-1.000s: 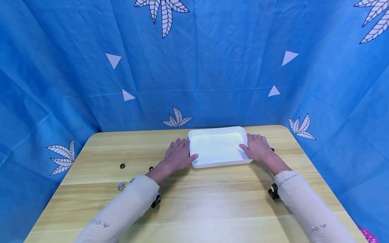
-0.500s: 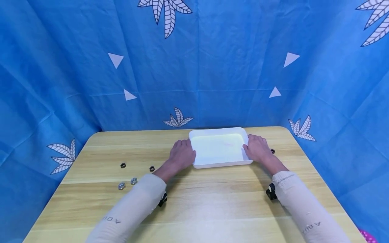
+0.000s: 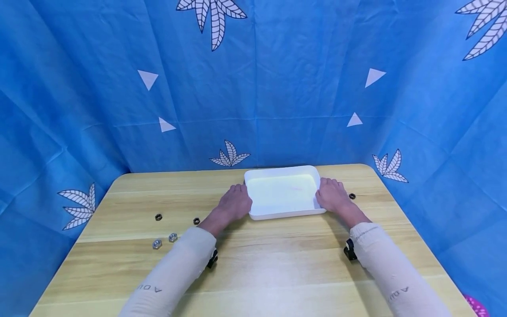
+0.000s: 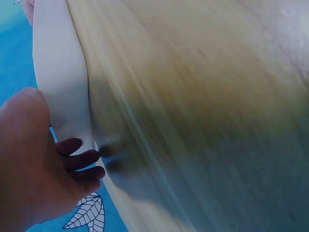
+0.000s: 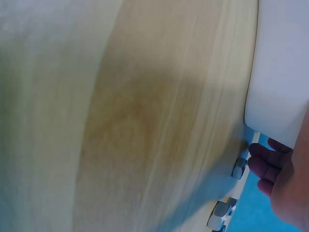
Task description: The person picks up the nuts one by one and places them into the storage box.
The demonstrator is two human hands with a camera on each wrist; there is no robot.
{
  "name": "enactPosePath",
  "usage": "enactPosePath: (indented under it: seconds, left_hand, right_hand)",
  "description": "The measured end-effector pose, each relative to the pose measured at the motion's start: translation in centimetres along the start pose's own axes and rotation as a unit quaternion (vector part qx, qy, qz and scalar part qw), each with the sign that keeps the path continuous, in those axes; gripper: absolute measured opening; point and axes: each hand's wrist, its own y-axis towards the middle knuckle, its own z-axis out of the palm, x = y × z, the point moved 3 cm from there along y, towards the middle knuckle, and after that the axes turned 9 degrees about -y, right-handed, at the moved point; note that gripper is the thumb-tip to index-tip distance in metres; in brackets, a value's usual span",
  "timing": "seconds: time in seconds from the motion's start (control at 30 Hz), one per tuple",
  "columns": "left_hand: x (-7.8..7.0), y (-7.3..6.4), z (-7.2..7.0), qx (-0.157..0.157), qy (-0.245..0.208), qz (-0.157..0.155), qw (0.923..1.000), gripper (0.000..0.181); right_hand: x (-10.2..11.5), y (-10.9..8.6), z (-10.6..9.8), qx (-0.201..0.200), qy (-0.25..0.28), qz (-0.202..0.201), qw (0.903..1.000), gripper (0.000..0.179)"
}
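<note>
A person's left hand (image 3: 234, 202) and right hand (image 3: 332, 194), fingers curled, grip opposite ends of a smooth white tray (image 3: 289, 215) with rounded corners near the far edge of a wood-grained desk (image 3: 277, 268). Silver hex nuts (image 3: 157, 244) lie toward the left edge; creased, leaf-printed blue cloth (image 3: 293, 88) hangs behind.

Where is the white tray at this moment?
In the head view, the white tray is near the far edge of the wooden table, slightly right of centre, held at its ends between the left hand and the right hand.
</note>
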Motion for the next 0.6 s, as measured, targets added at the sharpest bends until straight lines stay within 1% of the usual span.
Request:
enactPosePath:
  seconds: [0.1,0.23,0.4,0.6]
  left_hand:
    - [0.1,-0.2,0.0,0.006,-0.023,-0.015,0.9996,0.051]
    - [0.2,-0.4,0.1,0.004,-0.047,-0.031,0.9984,0.052]
    - [0.3,-0.9,0.3,-0.004,-0.067,-0.036,0.9971,0.053]
    - [0.7,-2.0,0.3,0.004,-0.107,-0.044,0.9933,0.058]
  right_hand:
    - [0.2,-0.1,0.1,0.002,0.004,0.000,1.0000,0.044]
    - [0.4,-0.2,0.1,0.002,0.010,0.001,1.0000,0.043]
    - [0.8,-0.5,0.1,0.000,0.017,-0.001,0.9999,0.041]
    - [1.4,-0.9,0.1,-0.005,0.024,-0.009,0.9997,0.042]
